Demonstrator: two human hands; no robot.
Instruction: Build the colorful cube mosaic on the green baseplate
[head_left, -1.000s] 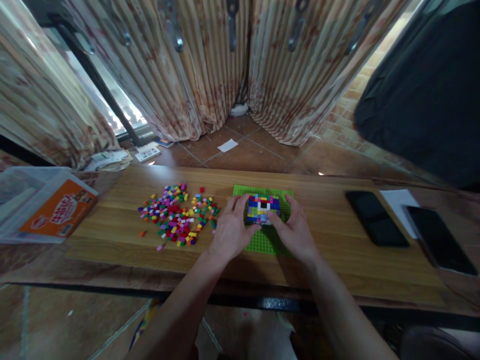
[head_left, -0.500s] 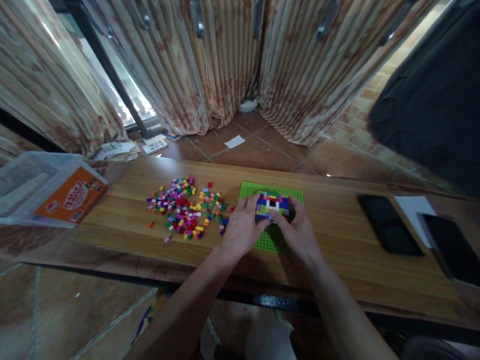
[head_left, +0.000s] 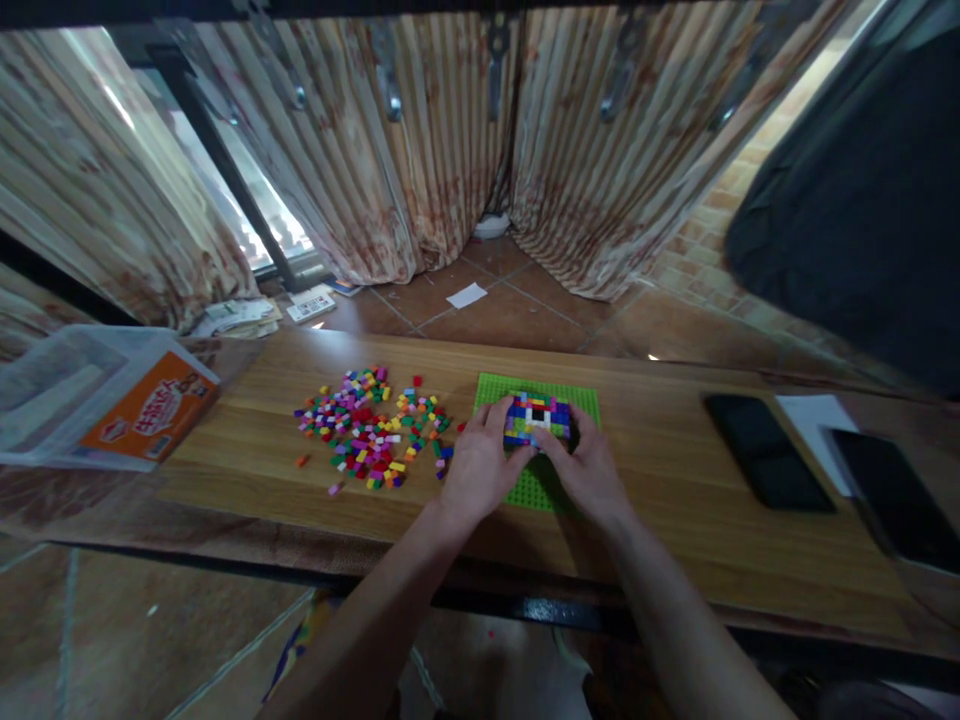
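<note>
A small block structure (head_left: 555, 420) of many-coloured toy bricks, with white bricks around a dark opening on top, sits over the green baseplate (head_left: 536, 495). My left hand (head_left: 480, 460) is closed on its left side, thumb at the near edge. From the right, my right hand (head_left: 589, 465) grips it too, with the thumb on the near side and fingers along the right edge. Whether the structure is joined to the baseplate or just above it, I cannot tell; its underside is hidden.
Left of the baseplate lies a spread of loose bricks (head_left: 367, 430). A clear plastic box (head_left: 75, 345) with an orange label stands at the table's left end. To the right are a black phone (head_left: 765, 450), white paper (head_left: 814, 430) and another dark device (head_left: 896, 490).
The camera view has tilted up slightly, so the table sits a little lower in the picture. Both hands keep their hold on the block structure.
</note>
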